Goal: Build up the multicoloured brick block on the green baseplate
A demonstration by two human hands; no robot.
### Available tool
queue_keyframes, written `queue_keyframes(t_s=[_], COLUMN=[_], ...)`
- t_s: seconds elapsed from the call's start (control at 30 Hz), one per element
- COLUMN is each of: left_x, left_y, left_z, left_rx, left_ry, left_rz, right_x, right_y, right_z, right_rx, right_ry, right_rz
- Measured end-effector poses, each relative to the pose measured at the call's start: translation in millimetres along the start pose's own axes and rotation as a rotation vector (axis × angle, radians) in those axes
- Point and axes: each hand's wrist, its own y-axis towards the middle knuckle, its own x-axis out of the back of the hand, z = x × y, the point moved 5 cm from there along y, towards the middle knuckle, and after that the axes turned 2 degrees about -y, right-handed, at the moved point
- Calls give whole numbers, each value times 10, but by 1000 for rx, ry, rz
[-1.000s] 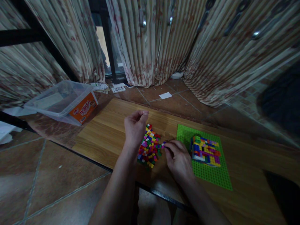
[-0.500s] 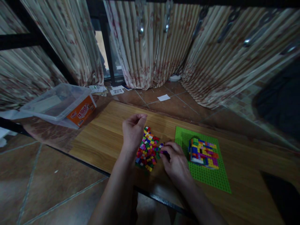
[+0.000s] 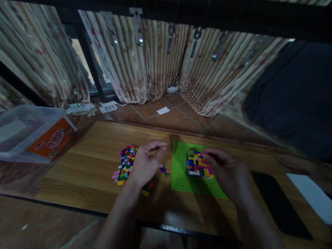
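Note:
Above the loose building bricks (image 3: 126, 160), my left hand (image 3: 147, 162) is closed in a pinch; whatever may be between its fingertips is too small to make out. My right hand (image 3: 228, 171) is at the right side of the multicoloured brick build (image 3: 198, 166), thumb and finger pinched on a small purplish building brick (image 3: 204, 151) that is mostly hidden. The build stands on a green baseplate (image 3: 178, 180), and the right hand covers part of the plate's right side. Whether the pinched brick touches the build, I cannot tell.
Several stray bricks (image 3: 163, 168) lie between the pile and the baseplate. On the wooden table (image 3: 90, 166), a black phone-like slab (image 3: 280, 204) and a white sheet (image 3: 311, 195) lie at right. A clear plastic box (image 3: 33, 135) stands at left, beyond the table.
My right hand has moved from the loose bricks to the build on the baseplate. My left hand stays pinched near the pile. The view has turned to the right.

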Motion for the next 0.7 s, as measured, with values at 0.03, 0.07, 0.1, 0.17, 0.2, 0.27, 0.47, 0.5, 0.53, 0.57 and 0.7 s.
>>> queue_keyframes(t_s=[0.03,0.07,0.1,0.17,0.2,0.27,0.47,0.5,0.53,0.57,0.7], left_x=[-118,-232,-340,-546,-644,-813,-1063,-1085,-1106,-1126,-1207], left_y=[-39,-85,-133,-229,-271,-336,-394,-397,-402,-406,-414], left_z=[-27,-53,-79,-115,-124,-126,-107,-105,-102,-99,-80], left_rx=[-40,-82,-125,-195,-219,-248,-283,-287,-290,-292,-302], left_ry=[62,129,199,320,363,417,491,498,504,511,538], left_rz=[54,92,112,147,171,221,282,291,298,303,306], right_x=[107,193,257,316,319,299,230,220,209,197,151], right_y=[27,44,51,44,33,6,-63,-72,-80,-87,-95], right_z=[-74,-136,-183,-237,-248,-256,-225,-224,-226,-230,-247], right_rx=[-22,-40,-53,-67,-71,-76,45,69,87,102,154], right_ry=[-16,-46,-76,-120,-128,-146,-301,-313,-323,-331,-351], right_rz=[-17,-26,-25,15,46,106,161,164,166,169,157])
